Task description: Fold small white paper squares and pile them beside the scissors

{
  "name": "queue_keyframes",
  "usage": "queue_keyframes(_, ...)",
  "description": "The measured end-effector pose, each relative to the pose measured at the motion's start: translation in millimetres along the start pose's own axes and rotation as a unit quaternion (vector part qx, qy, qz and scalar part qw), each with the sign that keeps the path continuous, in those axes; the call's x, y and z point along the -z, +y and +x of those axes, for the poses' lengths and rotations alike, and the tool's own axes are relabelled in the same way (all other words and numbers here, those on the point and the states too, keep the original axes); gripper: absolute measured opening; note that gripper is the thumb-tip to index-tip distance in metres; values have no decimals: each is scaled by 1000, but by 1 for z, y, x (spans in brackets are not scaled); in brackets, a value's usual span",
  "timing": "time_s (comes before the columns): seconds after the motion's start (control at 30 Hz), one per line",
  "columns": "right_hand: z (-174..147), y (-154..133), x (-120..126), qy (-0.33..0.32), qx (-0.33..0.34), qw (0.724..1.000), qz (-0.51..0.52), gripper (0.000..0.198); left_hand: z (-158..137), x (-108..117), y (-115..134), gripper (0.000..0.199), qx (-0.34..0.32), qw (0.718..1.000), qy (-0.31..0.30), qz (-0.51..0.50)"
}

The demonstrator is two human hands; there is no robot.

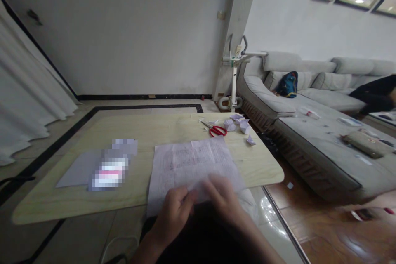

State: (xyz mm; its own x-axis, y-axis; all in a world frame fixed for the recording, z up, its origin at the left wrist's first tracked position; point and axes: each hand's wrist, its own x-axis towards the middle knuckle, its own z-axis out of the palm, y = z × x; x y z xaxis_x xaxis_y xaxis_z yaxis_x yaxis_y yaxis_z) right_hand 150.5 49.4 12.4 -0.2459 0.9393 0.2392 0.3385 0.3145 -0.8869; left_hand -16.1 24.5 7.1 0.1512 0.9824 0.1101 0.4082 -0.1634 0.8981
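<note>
A large creased sheet of paper with faint writing lies over the near table edge. Above its lower part, my left hand is closed, thumb against fingers, on a pale piece of paper. Its outline is blurred against the sheet. My right hand is at the right side of this piece, fingers smeared by motion, so its grip cannot be made out. Beyond the sheet are red-handled scissors, blades pointing to the far left. Several folded paper pieces sit at the table's far right corner.
The pale wooden table has rounded corners. At its left lie a white sheet and a pixelated bright object. A grey sofa stands to the right, with a person's dark sleeve at the edge. White exercise equipment stands behind.
</note>
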Motion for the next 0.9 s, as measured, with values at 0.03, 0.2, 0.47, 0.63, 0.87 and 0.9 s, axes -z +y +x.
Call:
queue_keyframes(0.03,0,0,0,7,4,1000,-10,43,-1,0,1,43,-2,1000,-2,-3)
queue_keyframes(0.2,2,0,0,3,63,994,-85,42,2,-3,3,34,37,996,31,-72)
queue_keyframes(0.47,18,0,-2,-2,80,988,-135,48,12,-3,13,39,75,975,33,-207)
queue_keyframes(0.63,30,-6,-2,-31,57,993,-103,51,11,2,19,38,27,980,56,-190)
queue_keyframes(0.87,72,-3,15,-82,60,939,-329,46,23,3,10,37,53,946,138,-290)
queue_keyframes(0.9,85,0,23,-68,46,930,-359,43,25,4,8,36,63,936,159,-306)
